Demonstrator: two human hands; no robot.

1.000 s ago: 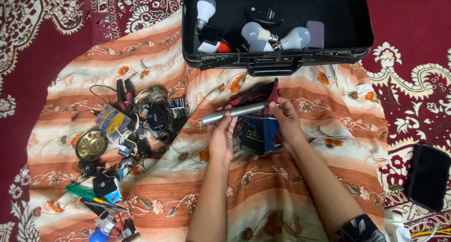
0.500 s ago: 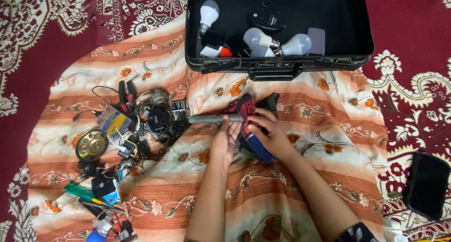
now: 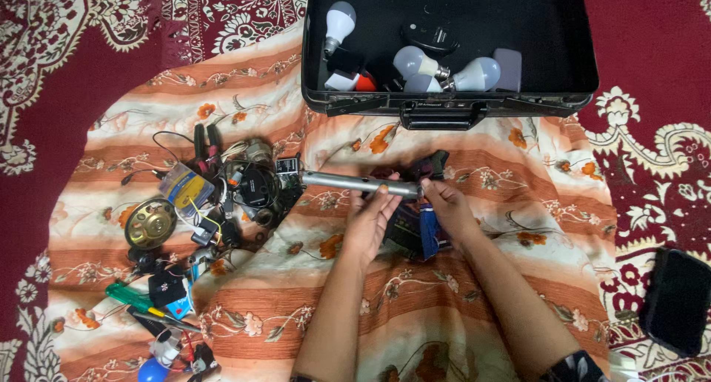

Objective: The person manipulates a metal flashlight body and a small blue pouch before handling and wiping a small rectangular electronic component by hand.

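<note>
Both our hands close on the silver torch: left hand (image 3: 372,217) around its barrel (image 3: 348,182), right hand (image 3: 444,208) pinching the end, level above the cloth (image 3: 444,308), steadied for handling.

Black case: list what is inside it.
The black case holds white bulbs, a red-and-white piece, a pale flat block and dark parts. Anything beneath these is covered.

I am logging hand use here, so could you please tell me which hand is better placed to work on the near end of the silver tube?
Probably the right hand: its fingertips sit at the end of the silver tube, above the dark pouch. The left hand grips the tube from below, steadying it.
</note>
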